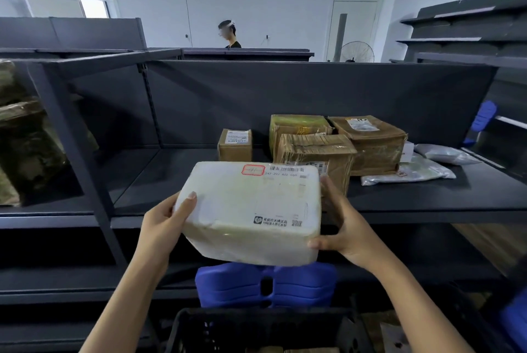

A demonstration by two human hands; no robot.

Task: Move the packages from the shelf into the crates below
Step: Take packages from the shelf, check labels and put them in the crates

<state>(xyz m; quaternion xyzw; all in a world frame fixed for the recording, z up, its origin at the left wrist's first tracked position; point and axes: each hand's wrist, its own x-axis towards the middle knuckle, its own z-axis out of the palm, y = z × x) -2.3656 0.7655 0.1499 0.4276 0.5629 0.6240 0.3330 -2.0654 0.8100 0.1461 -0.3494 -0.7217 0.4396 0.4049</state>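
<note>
I hold a white wrapped package (pixel 251 210) with a printed label in front of the dark shelf (pixel 427 198), above the black crate (pixel 256 330). My left hand (pixel 162 227) grips its left side, thumb on top. My right hand (pixel 342 221) grips its right side and lower corner. On the shelf behind stand a small brown box (pixel 235 145), a taped brown box (pixel 313 153), a yellowish box (pixel 296 124) and a larger brown box (pixel 370 144). Two flat grey plastic mailers (pixel 410 171) lie at the right.
A blue plastic stool (pixel 265 284) stands under the shelf behind the crate. More wrapped packages (pixel 25 139) fill the shelf bay at the far left. A person (pixel 229 35) stands beyond the shelving. A blue chair (pixel 482 119) and a fan (pixel 356 52) are at the right.
</note>
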